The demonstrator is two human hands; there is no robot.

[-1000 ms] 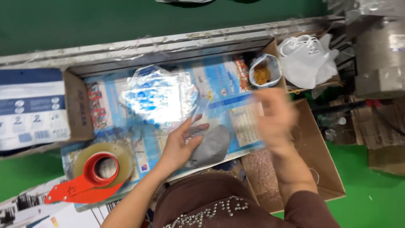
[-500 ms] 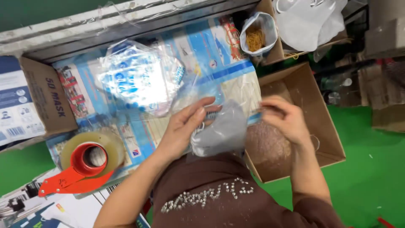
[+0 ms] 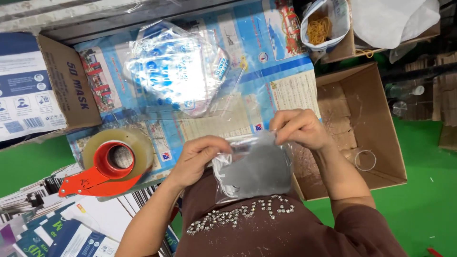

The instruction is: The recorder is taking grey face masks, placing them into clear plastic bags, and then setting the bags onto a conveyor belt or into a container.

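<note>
Clear bag (image 3: pixel 254 169) | grey mask inside | both hands (image 3: pixel 200 159) pinching top

Open strip of counter (image 3: pixel 285 90) between both hands and heap of clear packets (image 3: pixel 176 69); passable there. Left side blocked by tape dispenser (image 3: pixel 112 162), cardboard box (image 3: pixel 62 85) behind it. Far right corner taken by bag of rubber bands (image 3: pixel 321 26). Right of counter, open carton (image 3: pixel 366 128) stands close, interior mostly free. Stacked printed sheets (image 3: pixel 57 223) crowd lower left.
</note>
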